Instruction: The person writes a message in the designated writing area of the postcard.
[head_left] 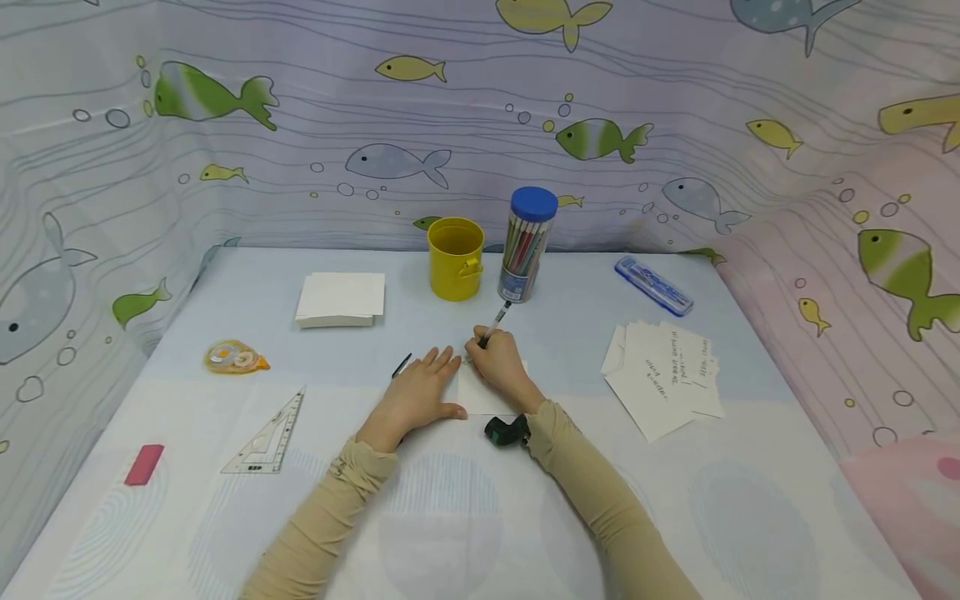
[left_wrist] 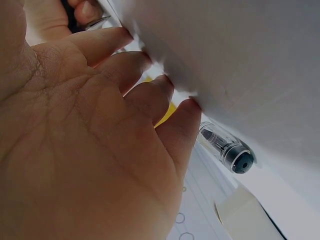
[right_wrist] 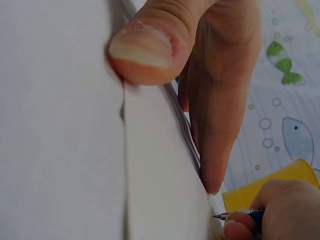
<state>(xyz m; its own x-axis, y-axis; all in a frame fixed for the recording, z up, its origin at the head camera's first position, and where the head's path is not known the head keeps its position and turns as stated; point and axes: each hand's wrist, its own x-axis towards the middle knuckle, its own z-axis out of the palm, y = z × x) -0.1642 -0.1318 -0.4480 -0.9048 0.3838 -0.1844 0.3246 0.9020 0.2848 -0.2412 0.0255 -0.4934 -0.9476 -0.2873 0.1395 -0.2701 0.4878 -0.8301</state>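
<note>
My right hand [head_left: 501, 362] holds a pen [head_left: 496, 322] upright at a slant, over the upper part of a white paper card [head_left: 480, 396]. In the right wrist view the pen's tip [right_wrist: 219, 216] points at the card's far edge. My left hand [head_left: 416, 392] lies with straight fingers at the card's left side, its thumb [right_wrist: 150, 52] on the near edge. Beside the left fingers is a thin dark-and-clear pen part [head_left: 401, 365]; its clear barrel and dark end [left_wrist: 230, 150] show in the left wrist view. Any writing under the right hand is hidden.
Behind stand a yellow cup [head_left: 454, 271] and a blue-lidded pencil jar [head_left: 528, 242]. Blank cards [head_left: 341, 296], correction tape [head_left: 234, 357], a set square [head_left: 279, 433] and a pink eraser [head_left: 144, 464] lie left. Written cards [head_left: 652, 383] and a blue case [head_left: 652, 286] lie right.
</note>
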